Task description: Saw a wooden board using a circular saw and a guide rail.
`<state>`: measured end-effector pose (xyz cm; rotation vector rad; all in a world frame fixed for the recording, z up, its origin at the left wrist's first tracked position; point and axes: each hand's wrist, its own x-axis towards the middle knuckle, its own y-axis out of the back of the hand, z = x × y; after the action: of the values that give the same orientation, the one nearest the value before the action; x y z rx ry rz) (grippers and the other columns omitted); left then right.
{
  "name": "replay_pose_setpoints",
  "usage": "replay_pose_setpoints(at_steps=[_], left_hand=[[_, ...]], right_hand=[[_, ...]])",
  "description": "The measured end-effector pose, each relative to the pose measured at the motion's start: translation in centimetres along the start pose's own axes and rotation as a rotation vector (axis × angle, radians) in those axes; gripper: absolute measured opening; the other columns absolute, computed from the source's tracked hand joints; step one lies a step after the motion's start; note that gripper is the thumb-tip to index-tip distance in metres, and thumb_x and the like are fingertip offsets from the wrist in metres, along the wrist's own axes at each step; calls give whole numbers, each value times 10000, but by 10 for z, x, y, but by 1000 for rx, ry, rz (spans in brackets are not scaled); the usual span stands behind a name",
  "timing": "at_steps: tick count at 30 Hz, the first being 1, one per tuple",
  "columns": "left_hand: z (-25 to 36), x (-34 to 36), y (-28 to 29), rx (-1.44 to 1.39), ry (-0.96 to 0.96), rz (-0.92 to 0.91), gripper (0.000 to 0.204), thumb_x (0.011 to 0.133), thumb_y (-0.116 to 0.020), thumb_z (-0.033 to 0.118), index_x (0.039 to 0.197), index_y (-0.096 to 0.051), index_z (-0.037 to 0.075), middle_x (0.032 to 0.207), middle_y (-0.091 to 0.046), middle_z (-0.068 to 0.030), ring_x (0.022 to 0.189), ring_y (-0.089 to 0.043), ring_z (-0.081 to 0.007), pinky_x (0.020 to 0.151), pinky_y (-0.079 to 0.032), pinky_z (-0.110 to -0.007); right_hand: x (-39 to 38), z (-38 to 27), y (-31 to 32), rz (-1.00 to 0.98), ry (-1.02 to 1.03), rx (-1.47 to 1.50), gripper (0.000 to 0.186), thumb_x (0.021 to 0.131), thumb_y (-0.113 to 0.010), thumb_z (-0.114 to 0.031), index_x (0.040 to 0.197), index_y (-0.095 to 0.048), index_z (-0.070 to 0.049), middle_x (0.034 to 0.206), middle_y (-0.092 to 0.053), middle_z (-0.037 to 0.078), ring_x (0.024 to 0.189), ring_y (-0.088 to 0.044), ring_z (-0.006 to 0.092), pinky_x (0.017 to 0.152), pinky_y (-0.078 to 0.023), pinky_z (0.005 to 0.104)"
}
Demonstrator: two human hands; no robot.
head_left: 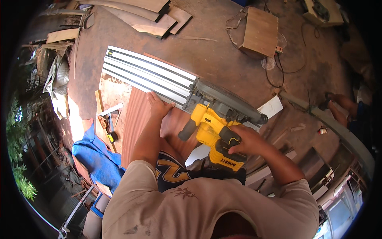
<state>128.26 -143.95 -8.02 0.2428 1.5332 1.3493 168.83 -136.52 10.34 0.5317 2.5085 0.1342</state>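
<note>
A yellow and black cordless track saw [215,131] sits at the right end of a long silver guide rail [147,75] with dark stripes. My right hand [246,140] is wrapped round the saw's rear handle. The rail lies across a reddish-brown wood panel [137,119], whose far edge shows as a thin strip beyond it. My left hand [158,106] rests on the panel with fingers stretched out, fingertips at the rail's near edge and thumb pointing toward the saw. The blade is hidden under the saw's housing.
Left of the panel lie a tape measure [112,137], a square [110,110] and a blue tarp [97,155]. Cut boards [147,20] lie on the floor beyond. A wooden box [259,30] with trailing cables stands far right. Another person's leg [342,105] shows at right.
</note>
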Motion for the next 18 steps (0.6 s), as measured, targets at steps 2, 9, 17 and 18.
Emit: replay_pose_setpoints(at_steps=[2,9,17,18], left_hand=[[0,0,-1,4,-2,7,1300,661,-809,512,1454,-4,-130,1533,25,-332,1440,24,-451,1184,-78,-464],[2,-2,2,-14,29,0,1307,652,-813,512,1458,1,-118,1546,15,-301,1444,14,-441,1184,-129,-464],[1,0,8,-25,34,-5,1299,654,-812,498,1461,0,-114,1547,7,-301,1450,4,-424,1183,-142,-442],[2,-1,9,-29,39,-8,1299,653,-813,497,1461,0,-114,1549,6,-298,1450,3,-422,1183,-142,-441]], right_hand=[[0,4,2,-12,55,67,683,756,-715,-550,1146,-544,-16,1033,-593,198,984,-590,376,822,-467,425],[-2,10,2,26,143,100,575,854,-615,-552,1058,-561,-17,945,-596,204,900,-613,370,760,-480,416],[-19,27,1,-27,104,107,652,847,-594,-598,1106,-564,0,992,-606,199,933,-612,355,811,-469,410],[-27,30,4,-28,108,103,666,843,-594,-606,1113,-564,2,998,-608,196,936,-613,350,817,-468,409]])
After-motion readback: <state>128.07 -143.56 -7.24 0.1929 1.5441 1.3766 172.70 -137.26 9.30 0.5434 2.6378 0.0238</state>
